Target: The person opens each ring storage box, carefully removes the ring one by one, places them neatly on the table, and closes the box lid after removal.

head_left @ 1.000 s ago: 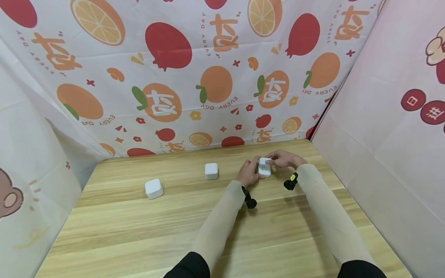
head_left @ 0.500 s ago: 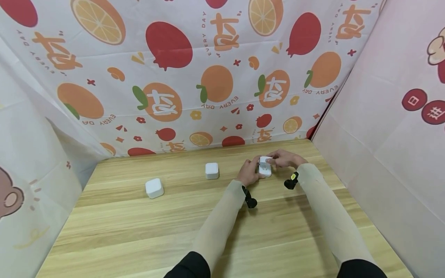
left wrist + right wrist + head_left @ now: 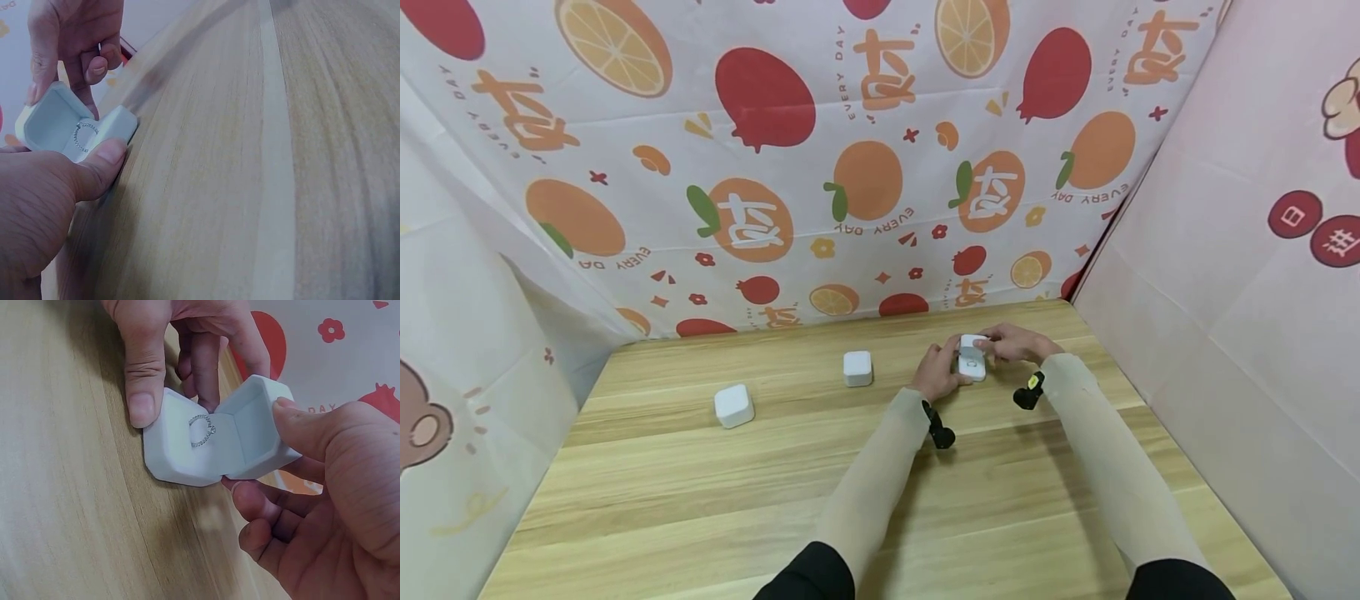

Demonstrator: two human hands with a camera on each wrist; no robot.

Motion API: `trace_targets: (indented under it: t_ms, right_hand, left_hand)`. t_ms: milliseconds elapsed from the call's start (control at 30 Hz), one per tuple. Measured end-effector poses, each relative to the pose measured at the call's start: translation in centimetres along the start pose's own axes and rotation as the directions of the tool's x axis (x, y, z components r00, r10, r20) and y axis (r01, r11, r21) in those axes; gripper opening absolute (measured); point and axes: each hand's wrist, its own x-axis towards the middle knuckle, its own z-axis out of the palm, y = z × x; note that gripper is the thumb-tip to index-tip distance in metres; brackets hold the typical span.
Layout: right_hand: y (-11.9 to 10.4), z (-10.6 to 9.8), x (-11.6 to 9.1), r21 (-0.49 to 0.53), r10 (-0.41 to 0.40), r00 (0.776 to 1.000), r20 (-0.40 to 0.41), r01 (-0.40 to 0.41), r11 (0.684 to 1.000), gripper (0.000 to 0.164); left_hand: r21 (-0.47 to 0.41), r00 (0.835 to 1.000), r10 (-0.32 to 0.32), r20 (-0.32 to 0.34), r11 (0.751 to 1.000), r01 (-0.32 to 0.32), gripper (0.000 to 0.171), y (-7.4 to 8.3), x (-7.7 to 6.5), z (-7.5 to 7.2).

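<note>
A small white ring box [image 3: 972,368] stands with its lid raised near the back right of the table. Inside, a silver ring [image 3: 201,430] set with small stones sits upright in the white cushion. My left hand [image 3: 936,372] grips the base, its thumb [image 3: 103,164] along the front edge and the fingers around the far side. With the thumb on the lid's rim and fingers behind, my right hand [image 3: 1013,342] pinches the lid [image 3: 255,428].
Two closed white boxes stand to the left on the wooden table [image 3: 760,500]: one box [image 3: 857,368] near the middle back, another box [image 3: 733,406] further left. A fruit-print cloth [image 3: 865,250] hangs behind, and a pale cloth wall [image 3: 1225,292] borders the right side.
The ring box's lid has swung further up and back under my right hand, baring the ring. My left hand has stayed in place on the base.
</note>
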Motion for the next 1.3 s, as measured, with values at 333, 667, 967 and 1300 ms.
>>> trace_targets:
  t_ms: [333, 667, 967, 1300]
  right_hand:
    - [0.04, 0.14, -0.09, 0.018, 0.022, 1.0, -0.005, -0.022, 1.0, 0.051]
    - [0.27, 0.13, 0.03, 0.022, 0.016, 1.0, 0.007, -0.016, 1.0, 0.05]
    - [0.38, 0.06, 0.08, 0.015, -0.001, 1.0, 0.012, 0.001, 1.0, 0.05]
    - [0.46, 0.14, 0.14, -0.05, -0.021, 1.0, -0.006, 0.021, 0.999, 0.052]
  left_hand:
    - [-0.001, 1.0, -0.013, 0.001, 1.0, 0.013, 0.088, -0.04, 0.0, 0.16]
    - [-0.01, 1.0, -0.004, -0.012, 1.0, 0.004, 0.088, 0.05, -0.14, 0.13]
    - [-0.004, 1.0, -0.017, -0.005, 1.0, 0.017, 0.087, 0.1, -0.12, 0.15]
    - [-0.053, 0.999, -0.039, -0.004, 0.998, 0.039, 0.092, 0.44, 0.09, 0.03]
